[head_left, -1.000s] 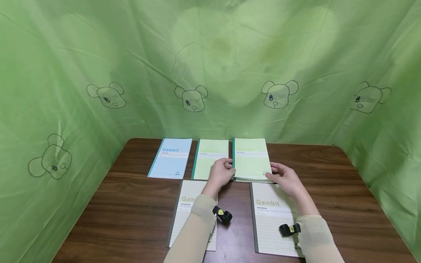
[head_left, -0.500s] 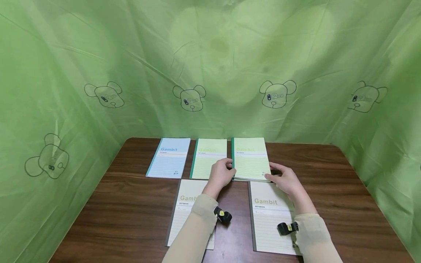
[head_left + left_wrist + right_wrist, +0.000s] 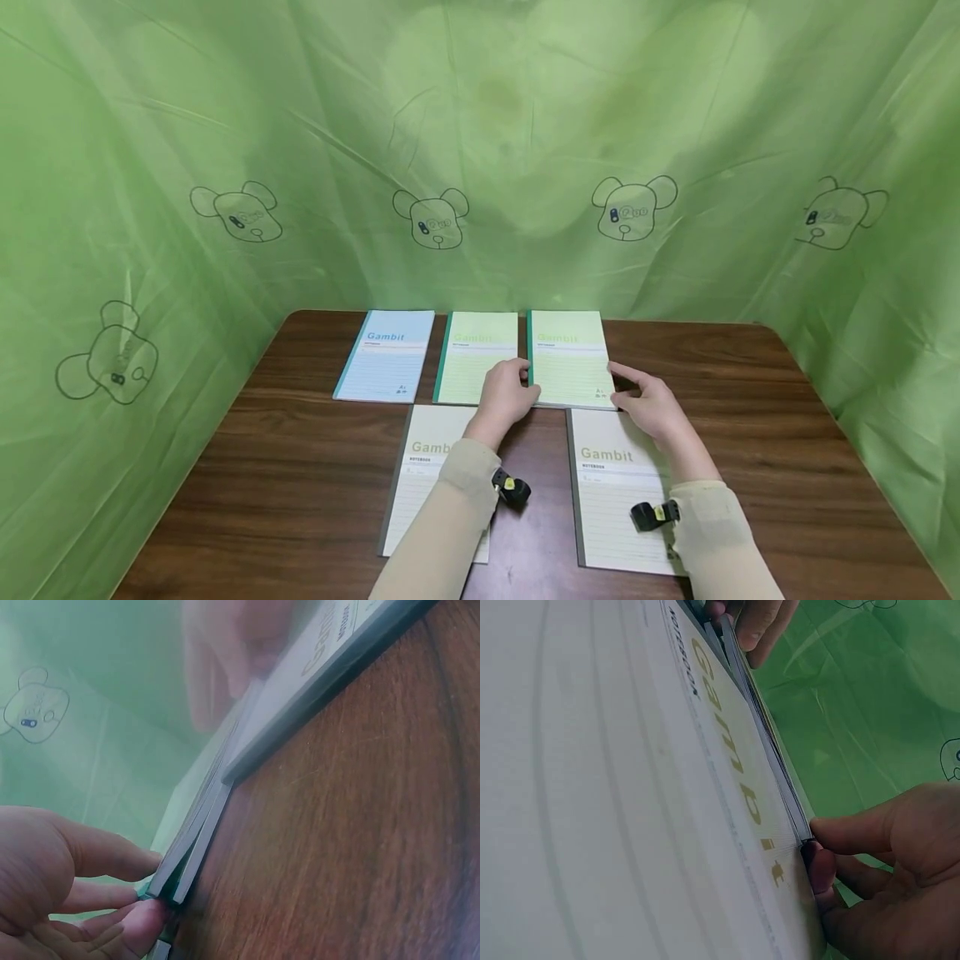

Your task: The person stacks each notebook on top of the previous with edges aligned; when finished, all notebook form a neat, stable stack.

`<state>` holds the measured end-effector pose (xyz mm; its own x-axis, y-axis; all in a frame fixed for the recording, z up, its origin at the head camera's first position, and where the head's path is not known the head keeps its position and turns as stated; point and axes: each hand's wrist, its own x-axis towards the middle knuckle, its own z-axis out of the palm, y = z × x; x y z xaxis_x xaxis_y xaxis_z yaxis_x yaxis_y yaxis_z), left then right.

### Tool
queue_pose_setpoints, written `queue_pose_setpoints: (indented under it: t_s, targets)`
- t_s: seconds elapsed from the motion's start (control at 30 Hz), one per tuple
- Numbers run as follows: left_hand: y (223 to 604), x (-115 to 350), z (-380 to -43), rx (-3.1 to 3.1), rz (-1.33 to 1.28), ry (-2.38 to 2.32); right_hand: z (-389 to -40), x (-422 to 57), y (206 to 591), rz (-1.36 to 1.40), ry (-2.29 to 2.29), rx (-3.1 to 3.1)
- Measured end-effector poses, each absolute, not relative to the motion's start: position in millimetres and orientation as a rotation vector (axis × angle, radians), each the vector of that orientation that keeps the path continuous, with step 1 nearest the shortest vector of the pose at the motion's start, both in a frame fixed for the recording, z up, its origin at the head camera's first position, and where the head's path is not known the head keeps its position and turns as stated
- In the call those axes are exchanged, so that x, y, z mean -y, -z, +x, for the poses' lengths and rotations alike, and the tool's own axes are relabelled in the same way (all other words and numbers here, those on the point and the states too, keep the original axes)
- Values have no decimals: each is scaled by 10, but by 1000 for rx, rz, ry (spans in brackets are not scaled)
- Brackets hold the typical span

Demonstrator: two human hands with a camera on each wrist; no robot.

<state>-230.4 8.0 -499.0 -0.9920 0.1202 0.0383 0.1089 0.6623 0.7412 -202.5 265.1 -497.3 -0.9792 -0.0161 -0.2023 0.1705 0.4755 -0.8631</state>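
A light green notebook (image 3: 568, 354) with a dark green spine lies at the back of the table, on top of another notebook (image 3: 202, 847) whose page edge shows in the left wrist view. My left hand (image 3: 505, 398) is at its spine near the front corner, thumb and fingers curled at the edge. A narrow wedge of space parts the two notebooks there. My right hand (image 3: 656, 404) holds the opposite edge; its thumb tip (image 3: 821, 832) sits at the top of the edge, with the other fingers bent just beneath.
Left of the stack lie a second green notebook (image 3: 477, 342) and a blue notebook (image 3: 386, 362). In front, two white notebooks (image 3: 401, 517) (image 3: 618, 517) with grey spines lie partly under my forearms. A green curtain (image 3: 480, 167) stands behind the wooden table (image 3: 262, 467).
The top green notebook has settled lower, and its front edge looks thinner. My right thumb has slid off its cover to the side edge. My left hand has barely moved.
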Motion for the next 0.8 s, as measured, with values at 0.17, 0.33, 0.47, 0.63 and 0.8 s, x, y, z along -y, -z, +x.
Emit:
queue_pose_setpoints:
  t_s: [0.17, 0.33, 0.47, 0.63, 0.8]
  targets:
    - [4961, -87, -2297, -2863, 173, -1222, -2028, -2643, 4975, 124, 1529, -2532]
    - [5000, -107, -2310, -2858, 138, -1212, -2031, -2637, 4967, 124, 1565, -2507]
    - [5034, -112, -2322, -2851, 127, -1253, -2036, -2644, 4965, 143, 1571, -2497]
    - [5044, -114, -2317, -2799, 133, -1315, -2041, -2647, 4990, 156, 1553, -2524]
    - [5028, -123, -2297, -2781, 140, -1322, -2045, -2647, 5014, 152, 1533, -2543]
